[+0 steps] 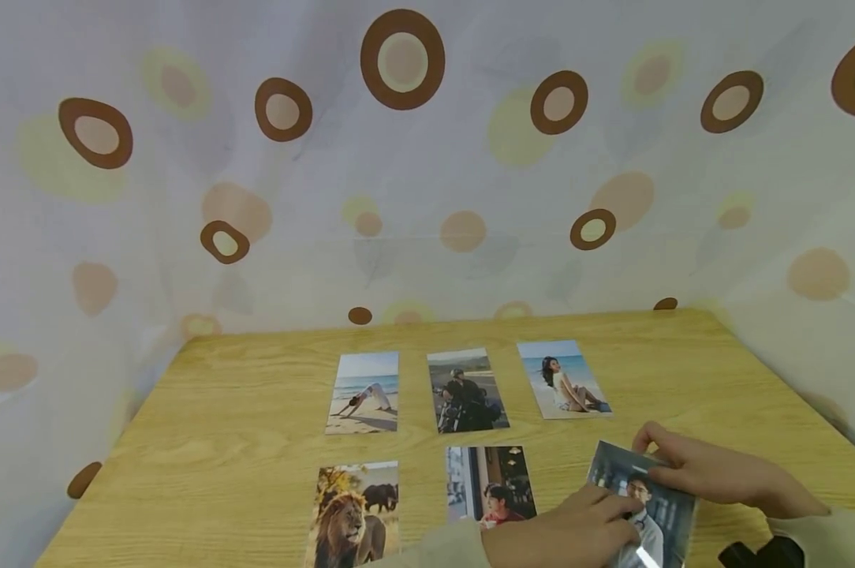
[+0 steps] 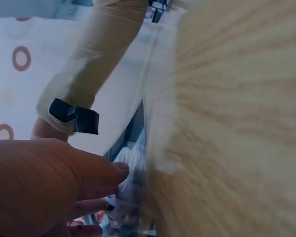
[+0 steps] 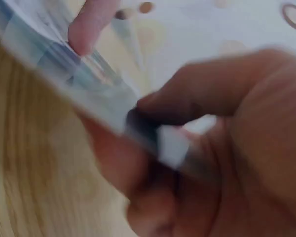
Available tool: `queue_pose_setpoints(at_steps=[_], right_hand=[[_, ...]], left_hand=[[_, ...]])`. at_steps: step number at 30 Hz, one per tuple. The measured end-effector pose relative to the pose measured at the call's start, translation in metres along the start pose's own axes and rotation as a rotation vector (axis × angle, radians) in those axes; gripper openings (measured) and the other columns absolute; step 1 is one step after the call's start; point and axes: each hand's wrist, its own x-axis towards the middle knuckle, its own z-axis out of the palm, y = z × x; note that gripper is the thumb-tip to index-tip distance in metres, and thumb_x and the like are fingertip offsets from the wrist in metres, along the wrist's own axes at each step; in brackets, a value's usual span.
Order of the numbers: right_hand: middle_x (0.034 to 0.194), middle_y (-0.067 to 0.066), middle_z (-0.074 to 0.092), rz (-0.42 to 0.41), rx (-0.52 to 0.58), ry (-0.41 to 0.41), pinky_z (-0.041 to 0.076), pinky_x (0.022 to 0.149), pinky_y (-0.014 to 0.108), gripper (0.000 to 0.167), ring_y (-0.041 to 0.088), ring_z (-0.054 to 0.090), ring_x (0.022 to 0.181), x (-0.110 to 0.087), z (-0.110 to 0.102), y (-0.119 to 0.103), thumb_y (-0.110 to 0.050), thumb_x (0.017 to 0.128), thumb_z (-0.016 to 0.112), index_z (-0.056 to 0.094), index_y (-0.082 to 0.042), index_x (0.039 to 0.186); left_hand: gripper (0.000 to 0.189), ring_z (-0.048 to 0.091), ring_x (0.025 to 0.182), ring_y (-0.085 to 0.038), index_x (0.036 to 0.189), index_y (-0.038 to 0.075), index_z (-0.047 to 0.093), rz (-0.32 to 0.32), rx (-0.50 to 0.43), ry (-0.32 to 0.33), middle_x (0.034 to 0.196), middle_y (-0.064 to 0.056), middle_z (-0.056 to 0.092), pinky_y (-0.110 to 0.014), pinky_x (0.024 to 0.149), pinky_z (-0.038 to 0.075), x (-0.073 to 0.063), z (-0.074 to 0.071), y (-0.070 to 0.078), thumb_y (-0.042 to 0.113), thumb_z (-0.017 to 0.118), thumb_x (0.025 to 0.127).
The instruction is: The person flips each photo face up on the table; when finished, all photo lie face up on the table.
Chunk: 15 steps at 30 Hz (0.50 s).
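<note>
At the table's front right, my right hand (image 1: 711, 469) grips the upper right edge of a glossy photo (image 1: 676, 525) of a person in a white coat. In the right wrist view the thumb (image 3: 177, 98) lies over the photo (image 3: 54, 61) and the other fingers curl beneath it; the picture is blurred there. My left hand (image 1: 565, 528) reaches across from the left, its extended fingers touching the photo's face. From the left wrist, the left thumb (image 2: 101, 170) shows in front of the tilted photo (image 2: 133, 190).
Three photos form a back row on the wooden table (image 1: 222, 410): a beach stretch (image 1: 364, 394), a motorcycle rider (image 1: 468, 390) and a seated person on a beach (image 1: 565, 380). Nearer lie a lion photo (image 1: 356, 513) and one of a person in red (image 1: 490, 485), partly covered by the left arm.
</note>
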Motion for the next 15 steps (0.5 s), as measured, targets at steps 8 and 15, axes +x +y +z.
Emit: queue_pose_setpoints(at_steps=[8, 15], right_hand=[[0.081, -0.002, 0.064, -0.025, -0.584, 0.325, 0.043, 0.054, 0.023, 0.023, -0.001, 0.056, 0.067, 0.026, 0.008, 0.009, -0.011, 0.090, 0.067, 0.055, -0.002, 0.107], [0.083, -0.008, 0.054, 0.033, -0.744, 0.421, 0.045, 0.058, 0.024, 0.014, 0.000, 0.050, 0.070, 0.047, 0.013, 0.001, -0.017, 0.084, 0.074, 0.061, -0.017, 0.089]], left_hand=[[0.049, 0.028, 0.138, -0.004, 0.145, 0.029, 0.043, -0.107, 0.047, -0.116, 0.159, 0.013, 0.019, -0.015, 0.107, 0.027, 0.002, -0.006, -0.006, 0.040, 0.053, 0.098], [0.055, 0.024, 0.137, -0.003, 0.149, 0.040, 0.031, -0.136, 0.136, -0.151, 0.160, 0.014, 0.010, -0.016, 0.103, 0.029, 0.003, -0.007, -0.009, 0.052, 0.046, 0.097]])
